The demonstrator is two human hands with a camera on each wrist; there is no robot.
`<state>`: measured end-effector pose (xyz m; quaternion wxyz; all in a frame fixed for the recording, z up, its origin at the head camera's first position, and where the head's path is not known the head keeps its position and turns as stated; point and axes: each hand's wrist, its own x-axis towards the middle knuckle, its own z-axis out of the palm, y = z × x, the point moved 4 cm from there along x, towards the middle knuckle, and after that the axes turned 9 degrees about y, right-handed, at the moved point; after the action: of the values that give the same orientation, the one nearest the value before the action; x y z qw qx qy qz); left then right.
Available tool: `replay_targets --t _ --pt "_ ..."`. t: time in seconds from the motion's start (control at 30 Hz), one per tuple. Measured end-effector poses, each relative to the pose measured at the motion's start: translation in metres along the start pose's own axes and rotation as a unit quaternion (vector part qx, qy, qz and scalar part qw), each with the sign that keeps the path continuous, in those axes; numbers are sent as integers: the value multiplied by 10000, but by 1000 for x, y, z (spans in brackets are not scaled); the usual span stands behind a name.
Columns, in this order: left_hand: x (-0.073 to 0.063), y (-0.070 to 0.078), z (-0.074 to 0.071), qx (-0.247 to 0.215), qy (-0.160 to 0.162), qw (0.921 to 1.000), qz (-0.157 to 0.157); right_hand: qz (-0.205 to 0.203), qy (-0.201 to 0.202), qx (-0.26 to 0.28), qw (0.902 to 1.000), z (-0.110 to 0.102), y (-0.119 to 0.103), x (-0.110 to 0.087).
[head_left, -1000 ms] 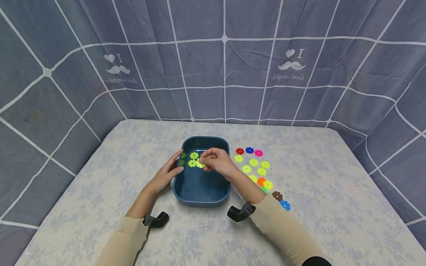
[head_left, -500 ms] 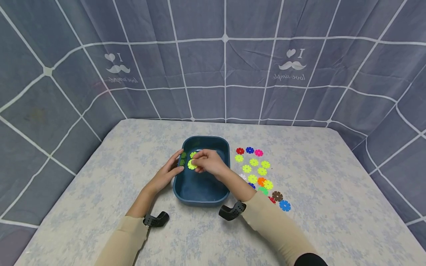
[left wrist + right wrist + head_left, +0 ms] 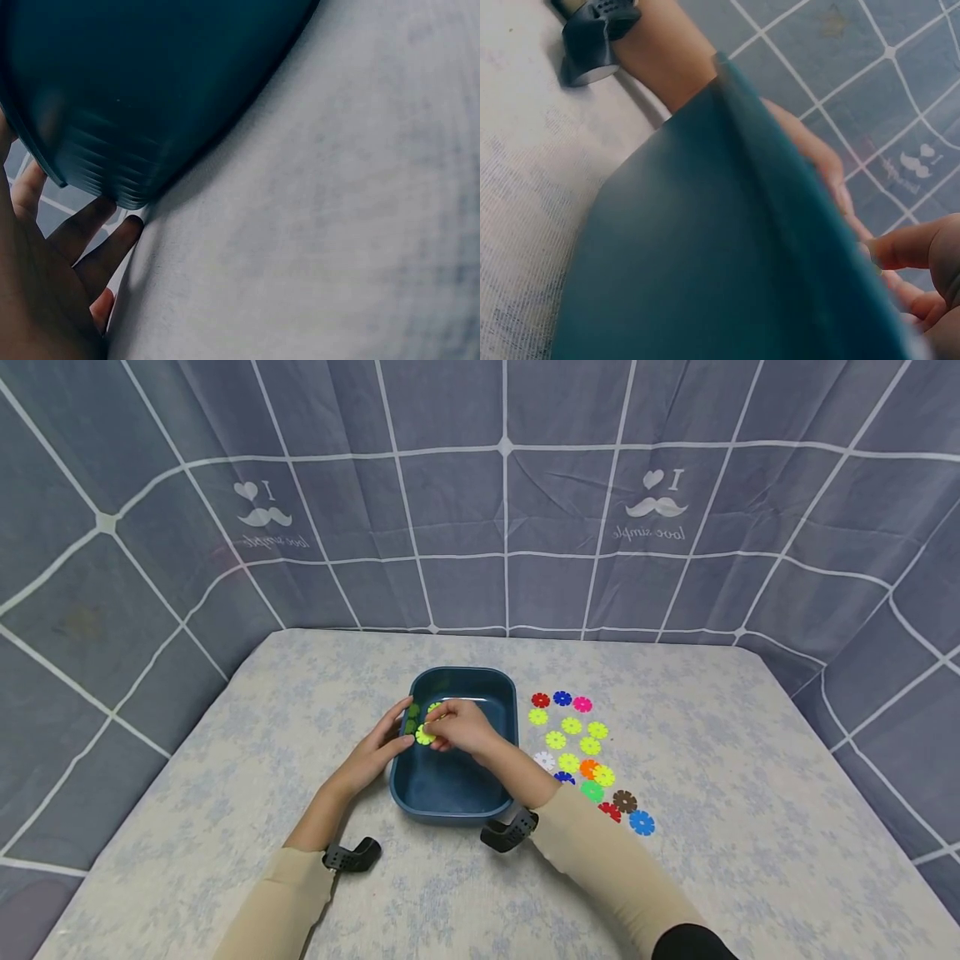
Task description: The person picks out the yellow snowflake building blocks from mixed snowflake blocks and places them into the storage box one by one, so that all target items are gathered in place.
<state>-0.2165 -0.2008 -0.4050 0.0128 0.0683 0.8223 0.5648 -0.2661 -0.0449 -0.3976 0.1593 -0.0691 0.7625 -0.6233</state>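
Note:
My right hand (image 3: 461, 727) is inside the dark teal tray (image 3: 453, 785) and pinches a yellow-green notched plastic disc (image 3: 423, 736) between thumb and fingertips, near the left wall. Another yellow-green disc (image 3: 433, 707) lies just beyond it, partly hidden by the fingers. Against the tray's left side rests my left hand (image 3: 378, 747), with extended fingers touching the outer wall, as the left wrist view also shows. In the right wrist view the tray's side (image 3: 675, 240) hides much of the right hand's work.
Loose notched discs lie right of the tray, among them several yellow-green ones (image 3: 572, 726), a pink one (image 3: 582, 704), a brown one (image 3: 625, 801) and a blue one (image 3: 642, 822). A pale patterned cloth (image 3: 300, 677) covers the table. Grey-blue curtains (image 3: 450, 527) stand behind it.
The right hand has moved left across the tray with the yellow-green disc, toward the left wall. More discs at the right have come out from behind the forearm. The left hand stays put.

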Motion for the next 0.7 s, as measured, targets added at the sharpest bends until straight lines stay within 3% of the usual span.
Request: replay_targets --t 0.3,0.53,0.7 --pt "1 -2 1 -35 -41 10000 11 89 35 -506 9987 6 9 6" --pt "13 -34 1 -150 0 9999 69 116 10 -1049 9944 10 14 9" --pt "14 -40 1 -158 22 9998 131 213 146 -1257 9917 10 15 9"
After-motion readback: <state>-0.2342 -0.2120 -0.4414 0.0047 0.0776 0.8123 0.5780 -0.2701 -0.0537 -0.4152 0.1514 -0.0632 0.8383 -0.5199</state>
